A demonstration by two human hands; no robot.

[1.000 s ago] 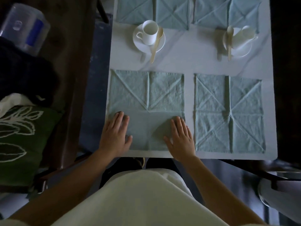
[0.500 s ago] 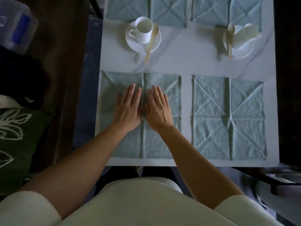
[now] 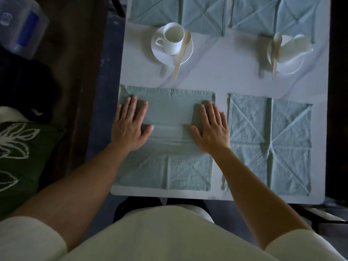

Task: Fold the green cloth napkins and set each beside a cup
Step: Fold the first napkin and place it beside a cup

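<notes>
- Green cloth napkin (image 3: 165,168) is laid unfolded at the bench's (image 3: 216,76) near-left corner, apart from the cup (image 3: 173,41).
- Left hand (image 3: 130,127) and right hand (image 3: 211,130), lately together mid-cloth, are now pressed flat at opposite edges, nothing gripped.
- Smoothing is judged done; folding is awaited.

Leaf-print green cushion (image 3: 18,157), clear plastic tub (image 3: 20,29), left of table (image 3: 226,76)

My left hand (image 3: 130,127) and right hand (image 3: 211,130) flat on a green napkin (image 3: 169,166).
Palms down, fingers straight, one hand near each side edge of the cloth. Just right of my right hand lies a second, creased napkin (image 3: 269,146). Well beyond my left fingertips a white cup (image 3: 173,41) stands upright on its saucer (image 3: 158,51).
</notes>
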